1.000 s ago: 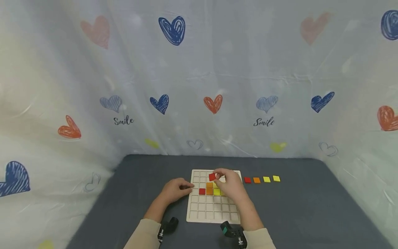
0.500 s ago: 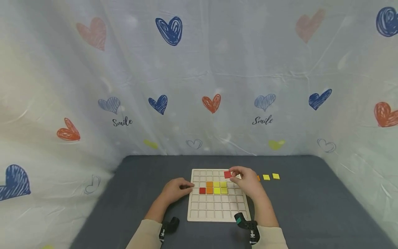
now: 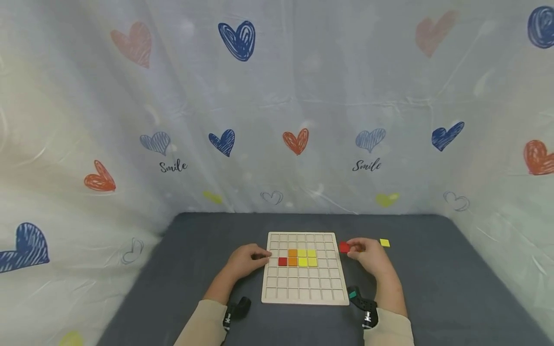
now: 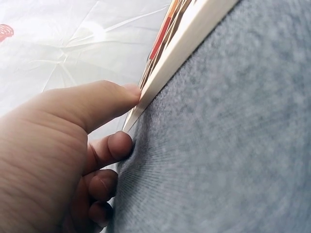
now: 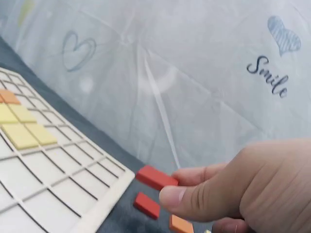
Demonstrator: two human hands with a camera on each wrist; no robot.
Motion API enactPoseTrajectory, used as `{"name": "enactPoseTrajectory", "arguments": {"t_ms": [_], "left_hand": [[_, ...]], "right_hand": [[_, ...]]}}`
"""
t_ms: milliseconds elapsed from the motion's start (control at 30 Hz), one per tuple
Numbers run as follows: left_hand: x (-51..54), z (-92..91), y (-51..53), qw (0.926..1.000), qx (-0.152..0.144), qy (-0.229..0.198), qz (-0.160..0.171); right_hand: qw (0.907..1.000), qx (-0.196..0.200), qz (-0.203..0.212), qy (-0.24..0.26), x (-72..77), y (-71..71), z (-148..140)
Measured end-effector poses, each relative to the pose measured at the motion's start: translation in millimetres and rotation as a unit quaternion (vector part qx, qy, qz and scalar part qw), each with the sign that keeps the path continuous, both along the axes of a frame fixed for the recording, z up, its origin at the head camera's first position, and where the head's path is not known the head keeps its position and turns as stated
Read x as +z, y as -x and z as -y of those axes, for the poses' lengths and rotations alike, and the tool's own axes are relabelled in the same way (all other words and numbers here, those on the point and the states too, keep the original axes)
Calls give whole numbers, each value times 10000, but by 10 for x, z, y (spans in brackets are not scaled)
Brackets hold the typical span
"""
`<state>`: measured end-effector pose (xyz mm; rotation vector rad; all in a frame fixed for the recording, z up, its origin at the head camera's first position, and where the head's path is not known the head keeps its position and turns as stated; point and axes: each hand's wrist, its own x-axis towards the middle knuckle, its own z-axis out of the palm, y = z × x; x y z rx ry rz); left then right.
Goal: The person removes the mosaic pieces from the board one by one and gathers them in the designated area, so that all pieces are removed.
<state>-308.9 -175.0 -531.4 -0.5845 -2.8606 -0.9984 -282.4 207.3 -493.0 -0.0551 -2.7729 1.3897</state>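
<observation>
A pale wooden grid board (image 3: 305, 283) lies on the table, with one red tile (image 3: 283, 261), two orange tiles (image 3: 292, 253) and several yellow tiles (image 3: 307, 257) in its cells. My left hand (image 3: 245, 261) is at the board's left edge, thumb tip touching it in the left wrist view and the other fingers loosely bent beside it. Just past the board's right edge, my right hand (image 3: 372, 255) pinches a red square tile (image 5: 156, 177) between thumb and fingers. In the right wrist view a second red tile (image 5: 147, 206) and an orange tile (image 5: 181, 224) lie beneath.
The dark grey table (image 3: 207, 230) surrounds the board. A loose yellow tile (image 3: 384, 243) lies beyond my right hand. Behind the table hangs a pale curtain (image 3: 259, 105) printed with hearts.
My right hand has carried the red tile rightwards, from above the board to beside the loose tiles, uncovering the yellow tiles on the board. My left hand has stayed at the board's edge.
</observation>
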Motion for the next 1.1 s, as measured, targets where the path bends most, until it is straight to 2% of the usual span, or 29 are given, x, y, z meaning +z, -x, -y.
{"name": "enactPoseTrajectory", "arguments": {"t_ms": [133,267,633,900,1100], "left_hand": [[-37,13,5,10000,10,-22,6],[-74,11,23,9999,58,-32,82],[-26,17,38,9999,45,-129,68],[0,27,31,9999,0,-121,38],[-9,26,15,9999,-35,-142,86]], "right_hand": [[9994,-158,299,-103,-105,35,-66],[9984,-230,428,-279,-169,64,-103],[9966,-351,476,-577,-212,114,-40],[9975,-308,543,-338,-212,108,-61],[9993,-209,243,168,-125,59,-76]]}}
